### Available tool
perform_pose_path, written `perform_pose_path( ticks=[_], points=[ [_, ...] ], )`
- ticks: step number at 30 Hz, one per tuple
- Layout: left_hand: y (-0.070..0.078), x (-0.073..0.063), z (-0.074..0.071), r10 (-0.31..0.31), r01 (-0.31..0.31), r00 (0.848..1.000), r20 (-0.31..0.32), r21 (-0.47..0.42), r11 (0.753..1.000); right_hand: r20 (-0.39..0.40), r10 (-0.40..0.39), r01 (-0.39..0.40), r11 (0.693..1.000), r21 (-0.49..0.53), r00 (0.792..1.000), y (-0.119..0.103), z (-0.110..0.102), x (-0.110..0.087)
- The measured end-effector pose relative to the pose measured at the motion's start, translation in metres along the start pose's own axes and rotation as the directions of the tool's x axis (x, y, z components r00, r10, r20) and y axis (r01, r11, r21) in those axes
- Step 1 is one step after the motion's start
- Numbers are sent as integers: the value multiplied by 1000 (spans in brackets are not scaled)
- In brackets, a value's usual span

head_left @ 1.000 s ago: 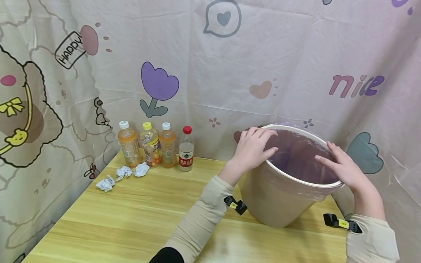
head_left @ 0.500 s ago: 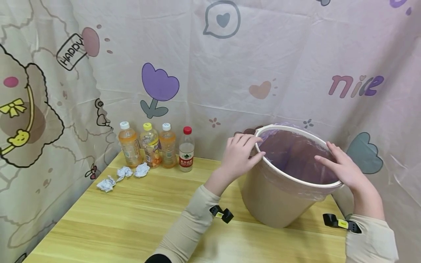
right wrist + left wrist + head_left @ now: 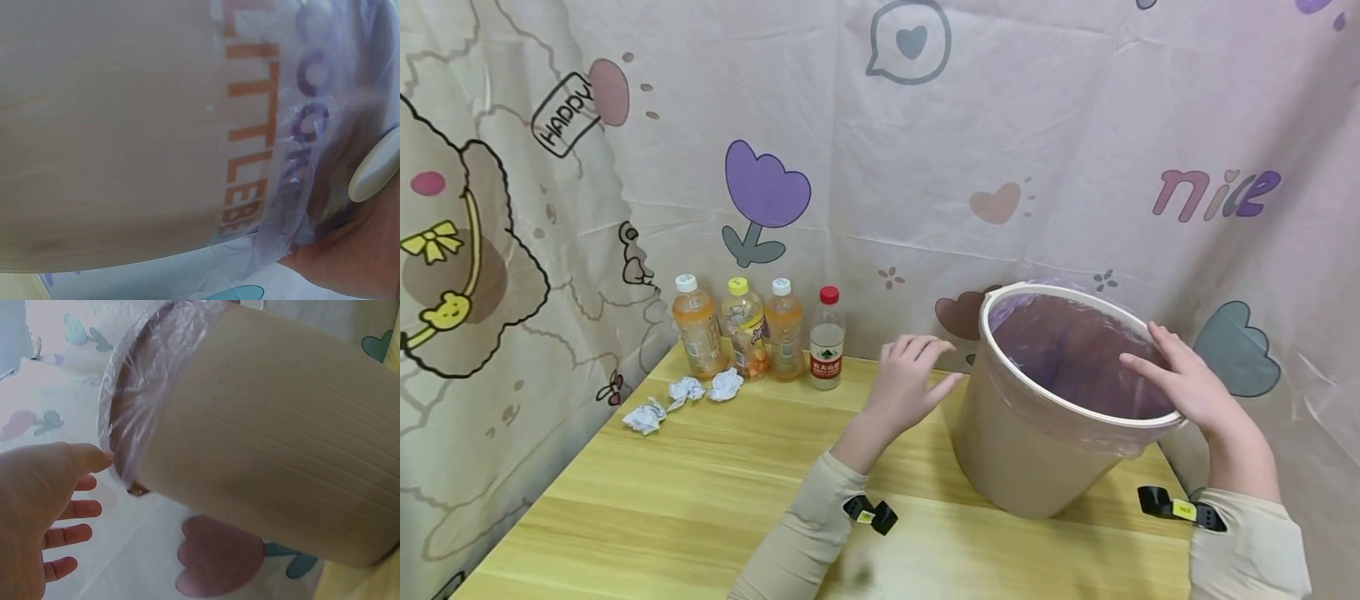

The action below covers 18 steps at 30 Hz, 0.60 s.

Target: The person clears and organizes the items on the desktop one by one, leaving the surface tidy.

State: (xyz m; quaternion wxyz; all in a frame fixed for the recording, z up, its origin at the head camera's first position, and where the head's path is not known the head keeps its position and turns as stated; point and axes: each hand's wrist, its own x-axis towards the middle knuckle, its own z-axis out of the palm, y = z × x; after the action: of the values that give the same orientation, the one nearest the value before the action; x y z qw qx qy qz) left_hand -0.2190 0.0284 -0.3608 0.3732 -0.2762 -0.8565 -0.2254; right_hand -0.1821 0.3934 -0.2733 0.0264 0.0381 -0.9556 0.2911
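Note:
A beige trash can (image 3: 1037,450) stands on the table, its pale rim (image 3: 1078,408) fitted with a thin clear purple-tinted bag (image 3: 1075,354). My left hand (image 3: 906,383) hovers to the left of the can, holding nothing, fingers apart and loosely bent. In the left wrist view, the left thumb overlaps the bag's folded edge (image 3: 150,381). My right hand (image 3: 1195,383) rests on the can's right rim, its thumb stretched over the opening and the fingers lying along the edge. The right wrist view shows orange lettering (image 3: 250,144) beneath the bag; most of that hand is hidden there.
Several plastic bottles stand in a row at the table's back left, among them a red-capped bottle (image 3: 827,346) and a yellow-capped one (image 3: 746,333). Crumpled paper balls (image 3: 685,392) lie before them. A printed curtain (image 3: 895,167) hangs behind the wooden table (image 3: 700,500).
My left hand has come off the trash can's rim and moved left and down, away from it. My right hand has stayed on the rim.

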Motion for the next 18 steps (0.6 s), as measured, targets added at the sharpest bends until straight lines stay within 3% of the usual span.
perform_pose_path(
  ticks=[11, 18],
  points=[
    [-35, -40, -1, -98, 98, 995, 24, 23, 995, 8, 15, -15, 1000, 3, 1000, -2, 0, -1],
    [-61, -60, -12, -200, 199, 979, 33, 26, 980, 2, 8, -8, 1000, -10, 1000, 0, 0, 0]
  ],
)
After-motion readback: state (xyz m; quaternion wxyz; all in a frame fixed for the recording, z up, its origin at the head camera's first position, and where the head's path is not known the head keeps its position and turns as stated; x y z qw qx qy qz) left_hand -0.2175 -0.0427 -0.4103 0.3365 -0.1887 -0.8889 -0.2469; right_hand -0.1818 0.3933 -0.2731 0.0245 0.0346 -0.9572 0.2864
